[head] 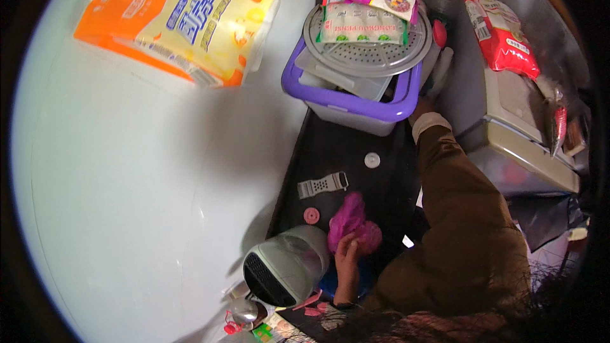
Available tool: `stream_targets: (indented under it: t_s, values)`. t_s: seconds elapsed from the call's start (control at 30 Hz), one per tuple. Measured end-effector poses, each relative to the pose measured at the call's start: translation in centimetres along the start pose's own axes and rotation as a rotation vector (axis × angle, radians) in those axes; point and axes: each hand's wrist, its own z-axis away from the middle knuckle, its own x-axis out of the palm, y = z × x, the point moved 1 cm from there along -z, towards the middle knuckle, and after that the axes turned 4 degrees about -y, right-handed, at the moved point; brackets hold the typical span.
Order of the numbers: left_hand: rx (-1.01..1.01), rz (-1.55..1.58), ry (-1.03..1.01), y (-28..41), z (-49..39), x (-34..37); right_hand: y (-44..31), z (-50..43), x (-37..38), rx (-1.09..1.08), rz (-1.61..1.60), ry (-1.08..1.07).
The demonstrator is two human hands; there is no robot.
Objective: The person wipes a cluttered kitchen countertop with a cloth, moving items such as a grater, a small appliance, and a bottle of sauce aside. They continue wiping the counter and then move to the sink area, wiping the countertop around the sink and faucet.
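Observation:
My left hand (348, 255) is at the lower middle, its thumb and fingers closed on a crumpled magenta plastic bag (352, 224). My right arm, in a brown sleeve, stretches forward to a plastic bin with a purple rim (352, 97). At the bin's right side my right hand (422, 106) shows only in part; its fingers are hidden, so I cannot tell whether it grips the bin. Across the bin's top lie a translucent lid (343, 74) and a round perforated metal steamer plate (367, 59). Several food packets (364, 24) rest on the plate.
On the black surface (343, 140) lie a flat metal grater (323, 185), a white disc (372, 160) and a pink disc (311, 216). A grey-green appliance (288, 264) stands lower left. An orange-yellow package (181, 21) is upper left; a red bag (505, 33) tops a beige-lidded container (517, 109).

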Motion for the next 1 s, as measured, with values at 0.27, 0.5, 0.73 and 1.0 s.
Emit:
stream_targets:
  t_s: [0.27,0.5,0.73,1.0]
  values:
    - [0.045,0.004,-0.117,0.3,1.5,0.6,-2.6,15.1,0.5,-0.2,0.197,0.046]
    - [0.104,-0.063,-0.263,0.7,3.1,1.4,1.3,25.7,3.8,-0.742,0.448,-0.039]
    - [0.105,-0.078,-0.303,1.0,4.6,2.1,1.1,31.3,-4.3,-0.515,0.476,-0.713]
    - [0.07,-0.088,-0.273,-0.8,4.4,1.5,-3.6,21.1,-5.5,-0.527,0.157,0.097]
